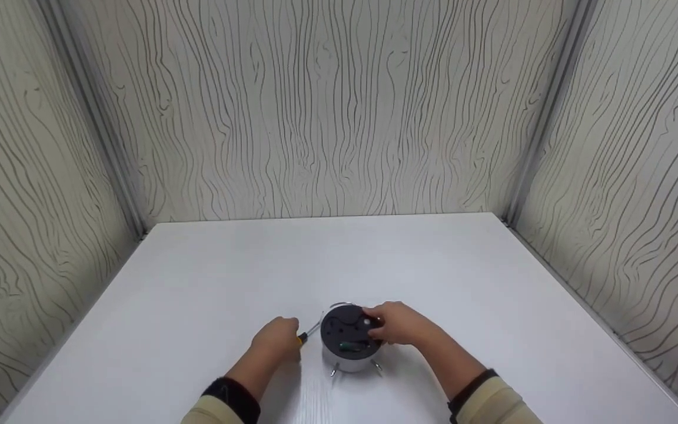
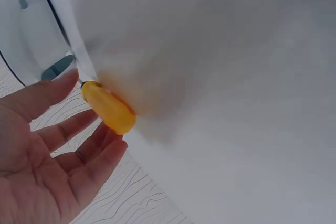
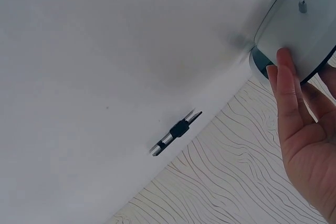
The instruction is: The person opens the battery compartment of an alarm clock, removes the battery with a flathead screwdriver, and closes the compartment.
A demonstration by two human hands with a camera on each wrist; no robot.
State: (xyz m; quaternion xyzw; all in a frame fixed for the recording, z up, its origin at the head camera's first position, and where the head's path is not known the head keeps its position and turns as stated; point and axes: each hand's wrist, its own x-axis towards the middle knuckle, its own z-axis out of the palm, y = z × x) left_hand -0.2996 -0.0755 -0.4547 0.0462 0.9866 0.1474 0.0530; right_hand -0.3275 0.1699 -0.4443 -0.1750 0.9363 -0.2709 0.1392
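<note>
A round alarm clock (image 1: 348,331) with a black back and white case lies back-up on the table, its two metal feet toward me. A green battery (image 1: 351,347) shows in its back. My right hand (image 1: 399,323) holds the clock's right side, thumb and fingers at its rim. Left of the clock, a screwdriver (image 2: 109,109) with a yellow handle has its metal shaft toward the case. My left hand (image 1: 277,338) is around that handle, with thumb and fingers spread loosely apart in the left wrist view. From the head, this hand hides most of the handle.
The white table (image 1: 209,277) meets wood-patterned walls (image 1: 327,118) at the back and on both sides. In the right wrist view, a small black and silver item (image 3: 177,130) lies near the table's edge; its kind is unclear.
</note>
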